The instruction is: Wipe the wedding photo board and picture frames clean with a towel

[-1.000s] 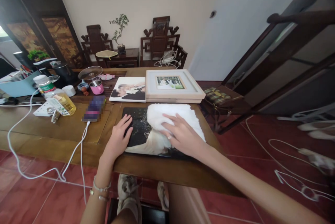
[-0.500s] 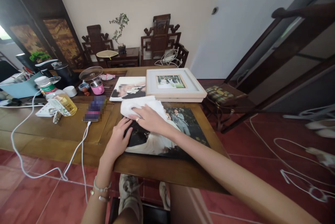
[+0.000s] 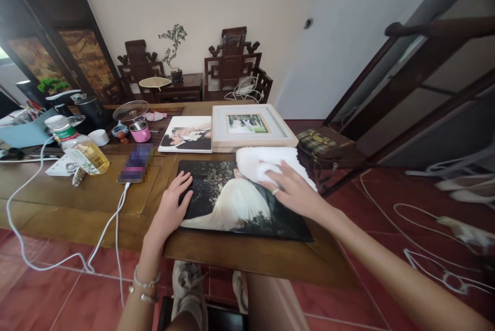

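A large dark photo print [image 3: 232,202] of a couple lies flat on the wooden table [image 3: 88,192] in front of me. My left hand [image 3: 172,207] rests flat on its left edge, fingers spread. My right hand [image 3: 292,192] presses a white cloth [image 3: 263,163] onto the print's upper right corner, fingers stretched over it. A ring shows on one finger.
Behind the print lie a pale framed photo [image 3: 251,127] and a smaller print [image 3: 187,135]. To the left are a phone on a white cable [image 3: 133,163], a plastic bottle [image 3: 79,148], a pink cup [image 3: 139,131] and clutter. Carved chairs stand by the wall; cables trail over the red floor at right.
My right hand has swept the white cloth from the print's upper left to its upper right corner. The left hand has stayed on the left edge.
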Available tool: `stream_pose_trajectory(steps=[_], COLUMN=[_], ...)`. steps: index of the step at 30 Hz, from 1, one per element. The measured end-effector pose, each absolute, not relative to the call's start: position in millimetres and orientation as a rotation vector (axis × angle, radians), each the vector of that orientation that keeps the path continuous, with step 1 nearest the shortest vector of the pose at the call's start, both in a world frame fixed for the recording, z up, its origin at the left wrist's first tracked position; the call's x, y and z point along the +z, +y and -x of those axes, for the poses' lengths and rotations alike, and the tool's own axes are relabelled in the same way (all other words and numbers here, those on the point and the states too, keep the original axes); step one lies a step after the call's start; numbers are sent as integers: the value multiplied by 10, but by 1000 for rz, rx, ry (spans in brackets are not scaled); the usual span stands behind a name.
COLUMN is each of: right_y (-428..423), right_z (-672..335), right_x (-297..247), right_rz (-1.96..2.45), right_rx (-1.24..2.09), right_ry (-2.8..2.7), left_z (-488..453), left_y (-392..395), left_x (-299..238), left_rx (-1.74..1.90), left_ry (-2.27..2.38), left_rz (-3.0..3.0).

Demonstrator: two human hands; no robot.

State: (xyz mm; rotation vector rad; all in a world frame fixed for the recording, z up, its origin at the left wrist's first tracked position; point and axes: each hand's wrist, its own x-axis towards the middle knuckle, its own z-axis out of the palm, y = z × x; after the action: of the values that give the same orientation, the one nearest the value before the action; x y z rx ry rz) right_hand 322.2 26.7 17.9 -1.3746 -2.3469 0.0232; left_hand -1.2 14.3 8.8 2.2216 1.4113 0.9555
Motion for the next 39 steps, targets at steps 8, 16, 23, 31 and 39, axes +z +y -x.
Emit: stream_pose_trajectory(steps=[8,16,23,31,39], right_y=[-710,-352,489,-147,-949], right_z=[-2921,-3024,-3286,-3138,-3050], right_x=[258,284,218,187,271], right_rz=[937,1052,1352,1187,898], right_rx=[62,18,-103,-94,14], right_ry=[-2560,-2491,-2396,-2445,-2600], left_z=[9,25,28,18,28], left_y=[134,138,134,139,153], left_x=[81,64,94,103,82], left_rx=[880,884,937,944,894], left_ry=[1452,1444,1410,1412,1441], left_rz=[-2208,-2221,-2227,-2214,-2228])
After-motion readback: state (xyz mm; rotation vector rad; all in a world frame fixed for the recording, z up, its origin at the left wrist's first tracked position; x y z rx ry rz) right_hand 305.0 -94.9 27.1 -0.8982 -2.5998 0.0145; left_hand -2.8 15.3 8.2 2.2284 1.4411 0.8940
